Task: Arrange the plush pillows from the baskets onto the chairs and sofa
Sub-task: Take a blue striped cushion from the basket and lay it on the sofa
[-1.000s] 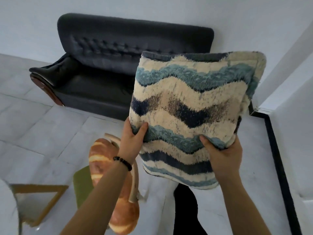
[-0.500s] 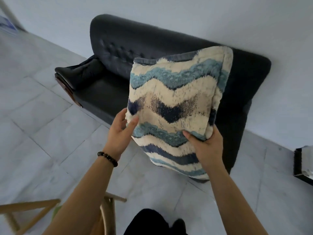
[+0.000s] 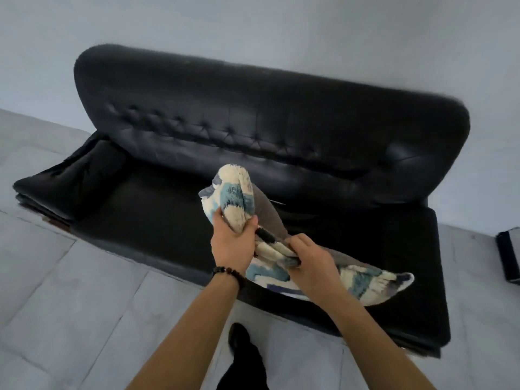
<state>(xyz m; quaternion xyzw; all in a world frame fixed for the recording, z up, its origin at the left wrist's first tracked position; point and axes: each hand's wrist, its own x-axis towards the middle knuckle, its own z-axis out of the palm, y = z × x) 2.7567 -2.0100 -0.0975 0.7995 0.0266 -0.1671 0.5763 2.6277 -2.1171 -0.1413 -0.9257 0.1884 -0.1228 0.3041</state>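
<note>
A cream, teal and navy wave-patterned plush pillow (image 3: pixel 239 198) is held edge-on over the seat of the black tufted leather sofa (image 3: pixel 281 136), its grey back side facing the backrest. My left hand (image 3: pixel 232 243) grips the pillow's upper near edge; a dark bead bracelet is on that wrist. My right hand (image 3: pixel 309 263) pinches the lower edge, and the pillow's far corner (image 3: pixel 391 282) trails to the right above the seat front.
The sofa stands against a pale wall on a grey tiled floor (image 3: pixel 70 305). My dark shoe (image 3: pixel 239 336) and trouser leg are just in front of the sofa. A dark object (image 3: pixel 509 257) sits at the right edge.
I have stepped up to the sofa and now look down on it. The pillow has turned from face-on to edge-on and dropped low over the seat. The chair and bread-shaped pillow have left view.
</note>
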